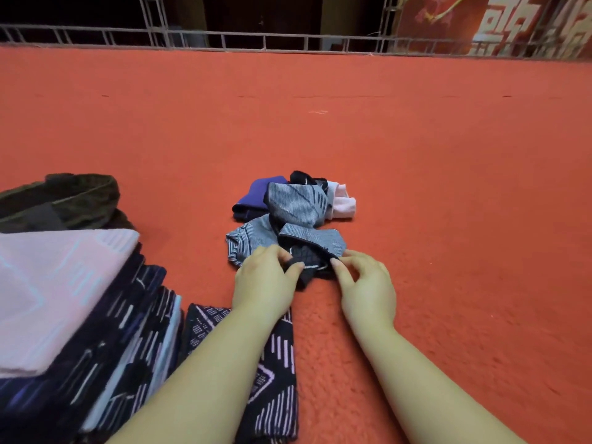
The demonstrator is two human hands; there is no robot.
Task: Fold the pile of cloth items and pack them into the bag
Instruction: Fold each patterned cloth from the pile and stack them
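A: From the head view, what are the hands doing?

B: Both are working on a dark patterned cloth (312,262) at the near edge of the loose pile (293,213). The left hand (267,280) is pinching the cloth's left end between thumb and curled fingers; the right hand (365,283) is pinching its right end with the fingertips.

A: So which step is going on?

B: I'm judging it as picking the next item out of the pile to fold. The cloth is lying crumpled on the red carpet (416,139), touching the grey striped pieces behind it.

A: Where is everything else sitting?

B: Left of the pile and nearer the person, a folded stack (73,302) is rising, a pink cloth on top. A single folded dark cloth (275,379) is lying between the stack and the pile, under the left forearm. Beyond the stack, left of the pile, the dark olive bag (80,200) is standing open.

A: And next?

B: Probably lifting the cloth clear and spreading it flat; the neighbours may be dragging along
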